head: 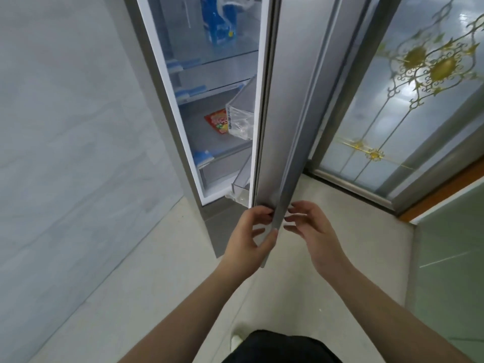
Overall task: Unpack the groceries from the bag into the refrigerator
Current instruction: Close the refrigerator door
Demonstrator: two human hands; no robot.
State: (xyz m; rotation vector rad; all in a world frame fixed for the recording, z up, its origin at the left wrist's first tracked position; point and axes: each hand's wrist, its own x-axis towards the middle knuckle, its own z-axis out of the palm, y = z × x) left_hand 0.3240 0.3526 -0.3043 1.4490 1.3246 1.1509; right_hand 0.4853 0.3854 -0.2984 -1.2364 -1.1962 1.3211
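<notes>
The grey refrigerator door (290,106) stands partly open, seen edge-on. My left hand (251,231) grips the door's lower edge on its inner side, fingers curled around it. My right hand (311,226) hovers at the outer side of the same edge, fingers spread, fingertips at or just off the metal. Inside the refrigerator (167,106), a red snack packet (217,121) lies on a lower shelf and a blue-and-white package (220,24) stands on an upper glass shelf. No grocery bag is in view.
Clear door bins (241,113) hang on the door's inner side. A tiled wall (65,127) is at the left. A glass door with gold ornament (408,87) is at the right. Pale floor tiles (157,271) lie below; my dark clothing shows at the bottom.
</notes>
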